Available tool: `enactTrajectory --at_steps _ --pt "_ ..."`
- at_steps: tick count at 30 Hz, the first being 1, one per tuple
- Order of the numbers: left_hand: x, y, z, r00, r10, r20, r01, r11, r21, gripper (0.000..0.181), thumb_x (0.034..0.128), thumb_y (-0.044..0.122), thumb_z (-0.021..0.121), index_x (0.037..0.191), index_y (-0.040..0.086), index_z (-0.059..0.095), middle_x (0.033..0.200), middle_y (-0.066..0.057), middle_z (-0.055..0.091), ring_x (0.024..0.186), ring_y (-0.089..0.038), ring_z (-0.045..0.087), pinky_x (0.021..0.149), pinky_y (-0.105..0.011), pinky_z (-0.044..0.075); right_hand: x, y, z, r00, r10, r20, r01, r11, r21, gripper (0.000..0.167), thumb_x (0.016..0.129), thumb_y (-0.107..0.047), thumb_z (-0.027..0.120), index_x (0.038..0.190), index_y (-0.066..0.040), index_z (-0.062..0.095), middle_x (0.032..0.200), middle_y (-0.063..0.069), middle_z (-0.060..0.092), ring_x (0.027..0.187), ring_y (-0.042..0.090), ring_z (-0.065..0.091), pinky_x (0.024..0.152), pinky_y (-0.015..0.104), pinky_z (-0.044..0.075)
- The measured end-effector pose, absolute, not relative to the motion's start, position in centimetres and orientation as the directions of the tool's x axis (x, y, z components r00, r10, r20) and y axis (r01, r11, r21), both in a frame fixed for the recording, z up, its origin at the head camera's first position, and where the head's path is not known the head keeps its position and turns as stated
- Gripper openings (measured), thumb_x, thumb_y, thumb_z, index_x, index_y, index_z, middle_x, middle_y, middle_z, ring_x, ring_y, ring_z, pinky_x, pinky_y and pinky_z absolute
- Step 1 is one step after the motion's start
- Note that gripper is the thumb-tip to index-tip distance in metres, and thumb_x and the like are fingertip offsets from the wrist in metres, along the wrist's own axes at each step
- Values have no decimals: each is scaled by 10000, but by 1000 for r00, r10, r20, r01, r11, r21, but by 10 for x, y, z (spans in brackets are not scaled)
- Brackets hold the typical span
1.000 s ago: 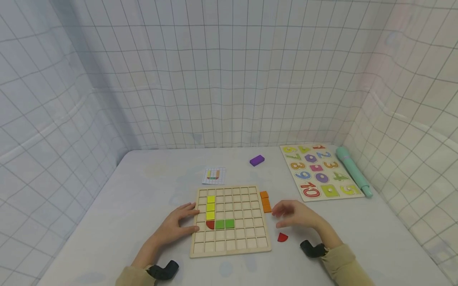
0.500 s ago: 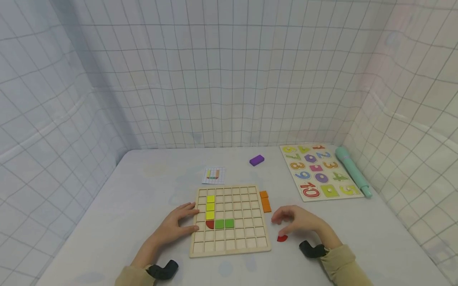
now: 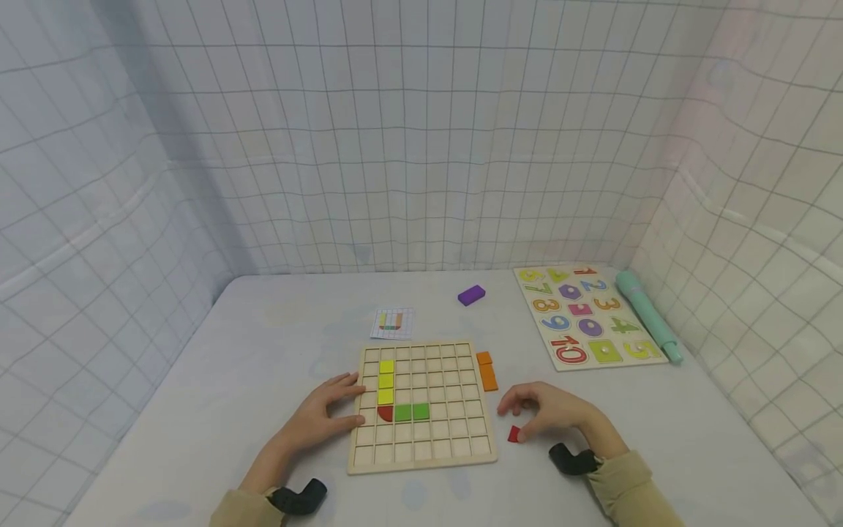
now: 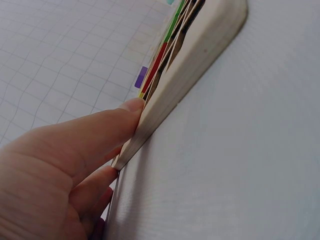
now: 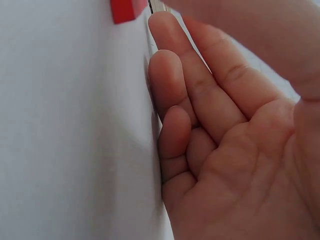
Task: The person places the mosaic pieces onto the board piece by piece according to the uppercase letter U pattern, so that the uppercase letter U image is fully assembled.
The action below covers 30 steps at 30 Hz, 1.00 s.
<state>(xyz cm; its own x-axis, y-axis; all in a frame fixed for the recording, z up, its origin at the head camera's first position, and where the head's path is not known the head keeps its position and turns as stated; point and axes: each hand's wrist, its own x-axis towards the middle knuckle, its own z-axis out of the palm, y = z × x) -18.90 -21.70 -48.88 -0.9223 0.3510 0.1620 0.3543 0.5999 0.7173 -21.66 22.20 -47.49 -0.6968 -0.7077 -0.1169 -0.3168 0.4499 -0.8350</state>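
In the head view a wooden grid board (image 3: 459, 430) lies on the table. A column of yellow squares (image 3: 386, 381), a red quarter-round tile (image 3: 386, 414) and two green squares (image 3: 411, 412) sit in its cells. My left hand (image 3: 323, 411) rests at the board's left edge; its thumb (image 4: 120, 116) lies against the rim in the left wrist view. Right of the board, my right hand (image 3: 555, 411) has its thumb on a loose red tile (image 3: 514, 434), partly covered by the thumb. That red tile (image 5: 126, 10) shows at the top of the right wrist view, with the fingers loosely bent.
Orange tiles (image 3: 486, 372) lie along the board's right edge. Behind it is a pattern card (image 3: 393, 323), with a purple block (image 3: 471, 295) farther back. A number puzzle (image 3: 588, 316) and a mint-green tube (image 3: 648, 315) occupy the back right.
My right hand has come down a little towards me, and its thumb has reached the loose red tile. The tile has turned and shifted slightly left. My left hand has stayed at the board.
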Motion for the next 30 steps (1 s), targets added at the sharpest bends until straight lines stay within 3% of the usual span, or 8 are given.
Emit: enactTrajectory --at_steps 8,15,30 --pt "-190 -217 -489 -921 354 164 358 601 715 538 777 363 757 1237 116 627 1434 -115 422 1347 -383 288 1043 -618 232 -218 221 -477 -740 -668 -83 -326 463 -824 258 739 -168 789 969 -162 673 841 -12 626 796 146 552 749 243 432" --pt "-191 -218 -492 -917 357 180 371 595 713 527 775 364 758 1226 122 633 1426 -123 432 1344 -386 294 1049 -610 231 -216 221 -477 -788 -612 -65 -284 456 -844 183 766 -146 773 927 -126 688 779 3 607 717 119 534 642 229 437" --pt "-192 -218 -494 -918 353 180 370 599 710 525 775 374 756 1226 134 634 1424 -112 438 1346 -378 295 1051 -605 234 -215 218 -478 -803 -594 -42 -305 472 -827 232 745 -156 793 949 -142 683 768 9 612 675 112 530 604 217 440"
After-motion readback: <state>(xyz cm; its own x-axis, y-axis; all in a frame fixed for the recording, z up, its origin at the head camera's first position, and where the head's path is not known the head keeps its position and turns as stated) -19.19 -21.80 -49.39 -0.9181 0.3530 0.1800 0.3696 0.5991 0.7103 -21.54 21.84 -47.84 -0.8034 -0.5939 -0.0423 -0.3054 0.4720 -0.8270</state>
